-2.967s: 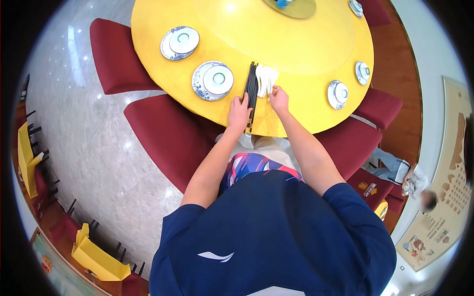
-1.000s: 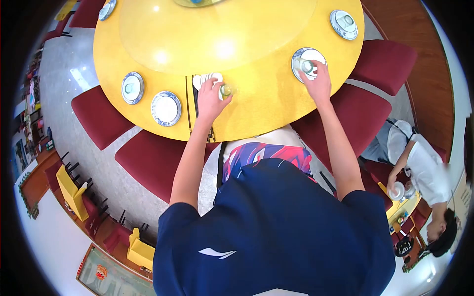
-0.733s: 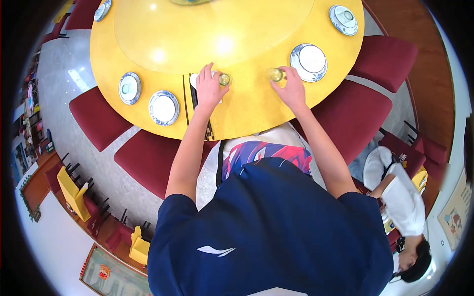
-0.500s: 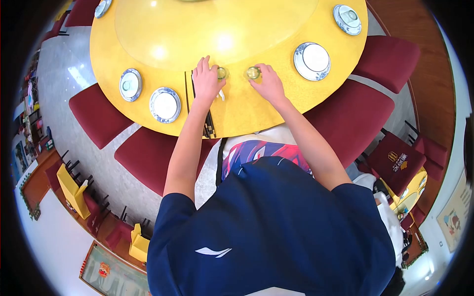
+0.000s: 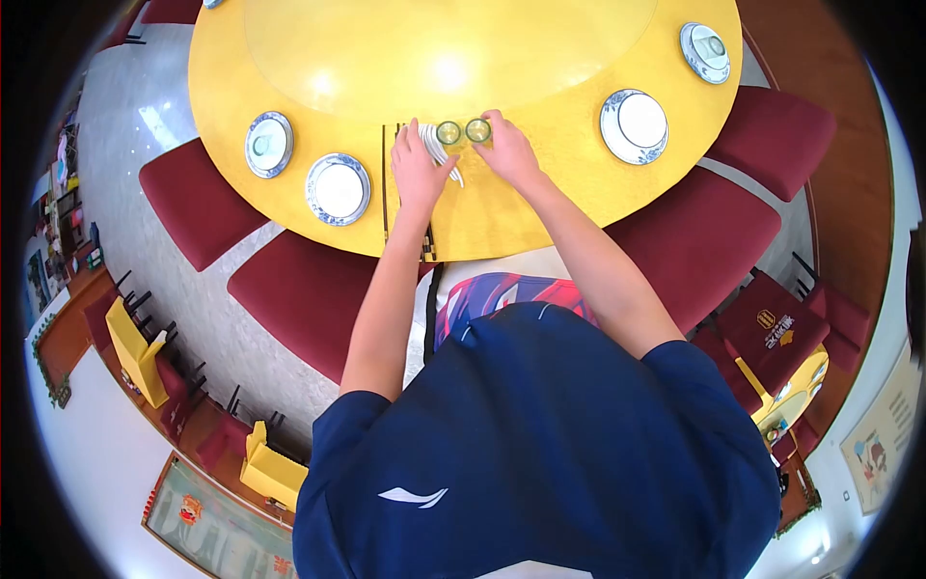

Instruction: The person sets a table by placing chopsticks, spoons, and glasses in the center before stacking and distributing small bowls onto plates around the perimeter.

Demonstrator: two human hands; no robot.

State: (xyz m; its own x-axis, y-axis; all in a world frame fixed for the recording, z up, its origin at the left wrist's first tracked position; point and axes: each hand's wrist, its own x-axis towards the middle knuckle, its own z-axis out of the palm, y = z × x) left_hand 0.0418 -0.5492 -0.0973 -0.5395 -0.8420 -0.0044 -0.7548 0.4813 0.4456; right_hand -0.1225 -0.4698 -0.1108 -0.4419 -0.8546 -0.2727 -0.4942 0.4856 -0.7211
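Two small greenish glasses stand side by side on the yellow table, the left glass [image 5: 449, 133] and the right glass [image 5: 477, 130], rims close together. My right hand [image 5: 511, 156] grips the right glass from its right side, thumb and fingers around it. My left hand [image 5: 419, 172] is open, its fingers and thumb spread around a bunch of white spoons [image 5: 435, 145]; the left glass is just beyond its thumb. Dark chopsticks [image 5: 385, 193] lie left of this hand, and more chopsticks [image 5: 429, 245] show below its wrist.
Blue-rimmed plates flank my hands: a left plate [image 5: 338, 189] and a right plate [image 5: 634, 126]. Farther out, one plate [image 5: 268, 145] and another [image 5: 705, 53] each carry a glass. Maroon chairs [image 5: 307, 301] line the yellow table [image 5: 559, 212]. A raised round top [image 5: 521, 48] covers the table's middle.
The right glass has moved left with my right hand, beside the left glass. My left hand has opened away from its glass, and the white spoons show more. The view has shifted slightly.
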